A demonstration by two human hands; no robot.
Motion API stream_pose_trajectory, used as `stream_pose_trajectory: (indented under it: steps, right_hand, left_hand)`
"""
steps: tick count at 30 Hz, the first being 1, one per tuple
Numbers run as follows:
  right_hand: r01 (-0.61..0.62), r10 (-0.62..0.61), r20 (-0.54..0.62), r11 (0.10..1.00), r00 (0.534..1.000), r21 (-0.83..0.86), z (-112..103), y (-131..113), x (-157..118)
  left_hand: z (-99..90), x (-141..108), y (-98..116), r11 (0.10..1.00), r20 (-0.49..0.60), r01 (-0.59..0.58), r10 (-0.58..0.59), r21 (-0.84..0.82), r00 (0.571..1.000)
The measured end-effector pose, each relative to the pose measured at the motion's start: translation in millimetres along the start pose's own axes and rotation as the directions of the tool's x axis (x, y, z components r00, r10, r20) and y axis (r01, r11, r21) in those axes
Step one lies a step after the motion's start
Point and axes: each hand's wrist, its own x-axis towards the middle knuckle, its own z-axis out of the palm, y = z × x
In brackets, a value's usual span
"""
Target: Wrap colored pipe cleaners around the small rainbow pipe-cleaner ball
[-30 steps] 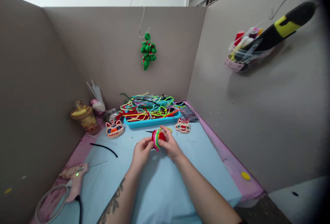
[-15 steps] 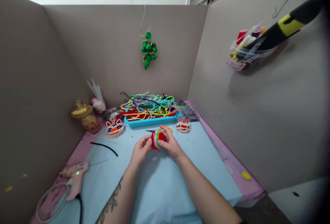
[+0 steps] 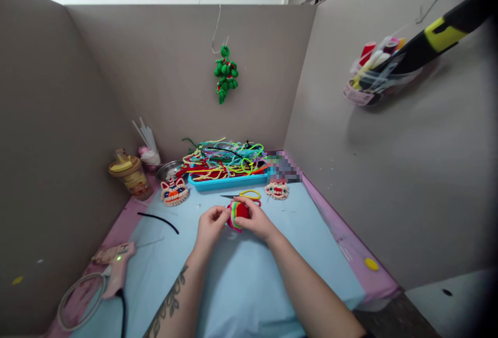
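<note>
1. The rainbow-striped red piece (image 3: 234,215) is held between both hands just above the blue table cover (image 3: 249,291), nearer than the tray.
2. Over the last second, the right forefinger, which stuck up beyond the piece, has folded down toward its top edge. This looks like a small regrip, the piece staying in hand throughout.
3. That shift leaves the scissors (image 3: 231,196) plainer to see beyond the piece, their yellow and red handle loops showing.
4. The left hand (image 3: 211,225) is curled, with thumb and forefinger closed at the piece's left edge.
5. The right hand (image 3: 260,223) grips the opposite side, thumb on the near face; both forearms angle inward from the near edge.
6. Farther out, a blue tray (image 3: 229,182) of tangled pipe cleaners (image 3: 223,160) stands between two lion-face ornaments, left (image 3: 174,194) and right (image 3: 277,190).
</note>
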Motion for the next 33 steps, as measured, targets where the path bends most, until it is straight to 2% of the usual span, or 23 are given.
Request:
stream_pose_trajectory:
  steps: [3, 6, 10, 12, 14, 17, 21, 23, 25, 28, 33]
  right_hand:
    - [0.007, -0.007, 0.006, 1.0, 1.0, 0.029, 3, -1, -1]
    - [-0.01, 0.011, -0.011, 0.995, 1.0, 0.094, 6, -1, 0]
    - [-0.053, 0.067, -0.158, 0.994, 0.985, 0.093, 7, 4, 4]
    - [-0.083, 0.091, -0.245, 0.996, 0.965, 0.043, 5, 8, 7]
    - [-0.099, 0.087, -0.284, 0.995, 0.955, -0.03, 4, 12, 9]
    - [-0.075, 0.033, -0.317, 0.99, 0.948, -0.122, 4, 13, 9]
    - [0.041, -0.168, -0.434, 0.957, 0.885, -0.288, 9, 3, 4]
    - [0.118, -0.275, -0.379, 0.914, 0.884, -0.389, 11, -4, 0]
    - [0.168, -0.321, -0.289, 0.877, 0.902, -0.451, 14, -10, -3]
    - [0.189, -0.329, -0.196, 0.837, 0.924, -0.514, 19, -12, -6]
    - [0.198, -0.344, -0.17, 0.807, 0.923, -0.557, 21, -7, -4]
  left_hand:
    - [-0.2, 1, -1, 1.0, -0.014, -0.003, 0.003, 0.017, 1.0]
    - [1.2, 2, -5, 0.996, -0.024, 0.046, -0.048, -0.078, 0.999]
    - [4.8, 1, -8, 0.956, 0.123, 0.175, -0.149, -0.234, 0.981]
    - [5.9, 1, -8, 0.951, 0.185, 0.207, -0.167, -0.228, 0.968]
    - [6.4, 0, -9, 0.949, 0.194, 0.23, -0.189, -0.216, 0.963]
    - [6.9, 1, -11, 0.93, 0.116, 0.267, -0.244, -0.254, 0.963]
    - [7.7, 2, -12, 0.921, -0.045, 0.232, -0.258, -0.312, 0.965]
    - [7.8, 2, -11, 0.915, -0.078, 0.225, -0.265, -0.334, 0.961]
    - [8.1, 2, -10, 0.904, -0.094, 0.221, -0.273, -0.366, 0.958]
    - [9.0, 1, -9, 0.89, -0.112, 0.204, -0.271, -0.407, 0.956]
    - [10.3, 1, -11, 0.869, -0.093, 0.206, -0.275, -0.45, 0.957]
